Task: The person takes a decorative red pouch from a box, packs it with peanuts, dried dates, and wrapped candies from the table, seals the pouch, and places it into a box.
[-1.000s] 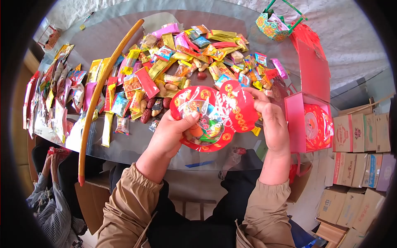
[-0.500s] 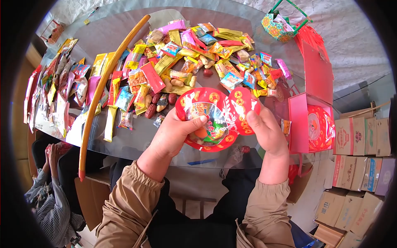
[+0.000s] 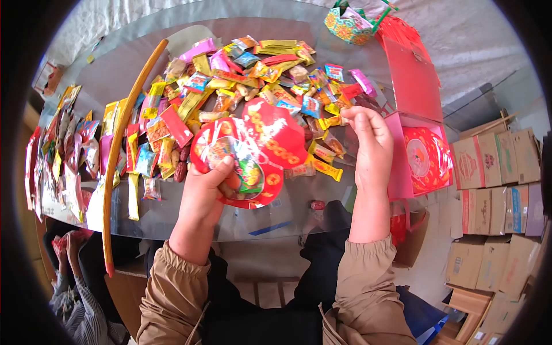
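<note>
A red, shiny gourd-shaped candy bag (image 3: 273, 132) with gold coin prints is in my left hand (image 3: 201, 192), thumb pressed on its front. Through its clear window, wrapped sweets show inside. To the right, my right hand (image 3: 372, 138) is raised over the edge of the candy pile (image 3: 224, 86), thumb and fingers pinched together. Whatever lies between those fingertips is too small to make out. Just left of the fingertips lies a yellow-wrapped candy (image 3: 329, 123). Another yellow candy (image 3: 325, 169) rests on the glass between the bag and my right forearm.
An open red box (image 3: 397, 161) holding similar red bags stands right. A long orange stick (image 3: 123, 135) separates the pile from packets (image 3: 72, 138) at left. A patterned basket (image 3: 348, 26) sits at the back. Cardboard boxes (image 3: 494, 207) are stacked right; another person's hands (image 3: 68, 246) show lower left.
My right hand has let go of the bag's top and moved up to the candy at the right. My left hand has shifted left with the bag, which now tilts. The view has turned slightly.
</note>
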Tool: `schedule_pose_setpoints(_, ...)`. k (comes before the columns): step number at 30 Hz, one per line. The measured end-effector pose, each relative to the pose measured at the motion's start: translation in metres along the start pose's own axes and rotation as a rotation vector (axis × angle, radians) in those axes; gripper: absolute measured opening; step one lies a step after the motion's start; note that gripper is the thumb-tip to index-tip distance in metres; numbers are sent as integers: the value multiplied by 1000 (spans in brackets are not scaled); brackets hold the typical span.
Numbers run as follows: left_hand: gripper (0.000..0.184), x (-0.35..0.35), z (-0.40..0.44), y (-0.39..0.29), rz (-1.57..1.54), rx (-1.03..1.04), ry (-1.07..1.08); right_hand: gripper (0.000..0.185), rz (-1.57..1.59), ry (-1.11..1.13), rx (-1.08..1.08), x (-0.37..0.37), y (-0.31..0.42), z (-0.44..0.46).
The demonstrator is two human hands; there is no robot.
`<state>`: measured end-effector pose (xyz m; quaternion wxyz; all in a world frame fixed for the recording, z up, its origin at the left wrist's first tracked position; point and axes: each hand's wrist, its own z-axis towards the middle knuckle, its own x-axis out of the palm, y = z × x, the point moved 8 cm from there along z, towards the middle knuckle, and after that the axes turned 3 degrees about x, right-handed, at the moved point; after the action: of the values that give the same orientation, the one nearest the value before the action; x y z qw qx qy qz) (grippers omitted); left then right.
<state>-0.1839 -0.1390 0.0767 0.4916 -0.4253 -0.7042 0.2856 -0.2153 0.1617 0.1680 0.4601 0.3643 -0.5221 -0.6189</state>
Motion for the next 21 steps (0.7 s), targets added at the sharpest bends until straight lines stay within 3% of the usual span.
schedule_pose_setpoints(5,7,-3,3,0,-92,6,-42,15,-304,12,29,-3,-28,4)
schedule_pose_setpoints(8,10,-10,6,5,-122,-6,-68,18,-677,71,-258,19,-12,-4)
schedule_pose_setpoints(11,12,-12,9,7,-151,-10,-88,20,-785,163,-457,48,-11,-12)
schedule_pose_setpoints(12,12,-12,10,7,-161,-8,-92,28,-810,222,-461,57,-12,-14)
schedule_pose_setpoints(16,13,-5,11,1,-172,15,-107,42,-1026,200,-579,81,-16,-25)
schedule_pose_setpoints(21,19,-1,21,3,-158,56,-75,33,-1023,219,-548,89,-15,-22)
